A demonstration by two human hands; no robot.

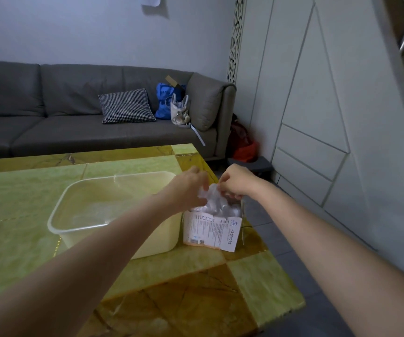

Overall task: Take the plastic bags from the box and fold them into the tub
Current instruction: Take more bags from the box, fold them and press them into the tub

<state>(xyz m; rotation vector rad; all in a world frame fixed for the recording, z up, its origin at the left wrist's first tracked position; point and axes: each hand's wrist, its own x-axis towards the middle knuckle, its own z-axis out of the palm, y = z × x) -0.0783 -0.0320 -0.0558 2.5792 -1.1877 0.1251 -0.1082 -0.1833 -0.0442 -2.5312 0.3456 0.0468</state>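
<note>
A small white printed box (210, 231) stands on the table near its right edge, with crinkled clear plastic bags (216, 203) bulging out of its open top. My left hand (191, 184) pinches the upper left of the plastic. My right hand (236, 182) grips the plastic from the right, fingers curled over the box opening. A translucent plastic tub (79, 190) sits directly left of the box; my left forearm crosses over its near right corner. The tub looks empty inside.
The green and amber tiled table (26, 227) ends just right of the box, with grey floor beyond. A grey sofa (74, 113) with a checked cushion and bags stands behind the table. White cabinets (317, 117) line the right wall.
</note>
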